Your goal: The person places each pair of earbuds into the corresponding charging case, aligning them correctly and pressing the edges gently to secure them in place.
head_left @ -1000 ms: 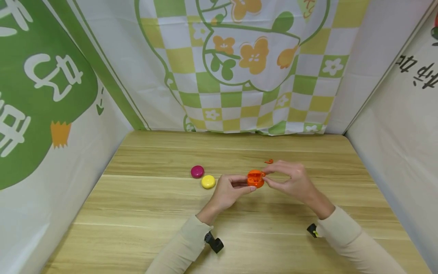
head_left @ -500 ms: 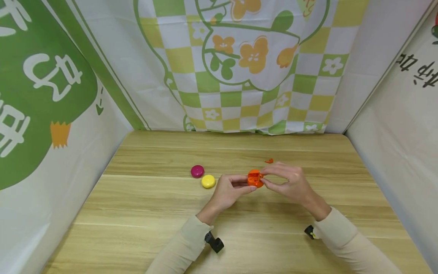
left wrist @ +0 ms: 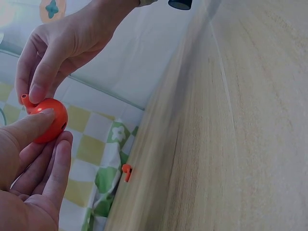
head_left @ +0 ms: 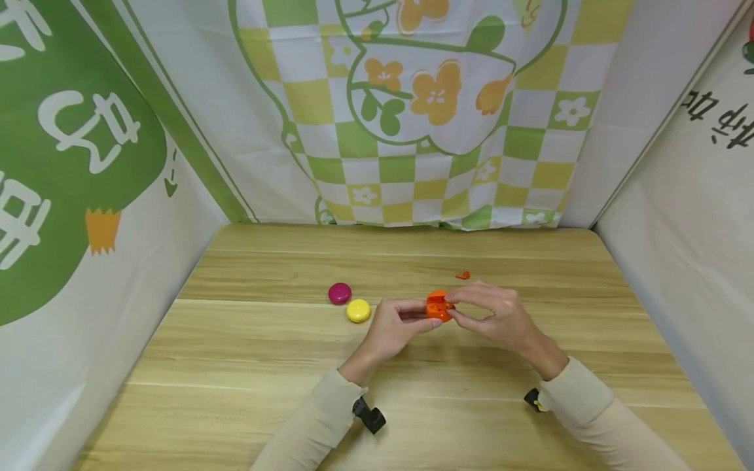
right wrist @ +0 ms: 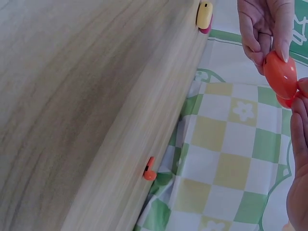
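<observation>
My left hand (head_left: 393, 329) grips a small round orange earbud case (head_left: 438, 314) between thumb and fingers, its lid raised. My right hand (head_left: 501, 314) is at the right side of the case, pinching an orange earbud (left wrist: 25, 99) between thumb and fingers. The stem of that earbud sticks out beside the case in the left wrist view; the rest is partly hidden by the fingertips. A second orange earbud (head_left: 463, 275) lies on the table beyond the right hand, and shows also in the right wrist view.
On the wooden table (head_left: 265, 366), left of the hands, a magenta round case (head_left: 339, 294) and a yellow round case (head_left: 359, 311) sit side by side, both lids down. A checked green and yellow cloth (head_left: 412, 170) hangs at the table's back edge.
The right hand has shifted slightly left with the earbud, its fingertips now closer over the opening of the case. The left hand and the case have stayed nearly still.
</observation>
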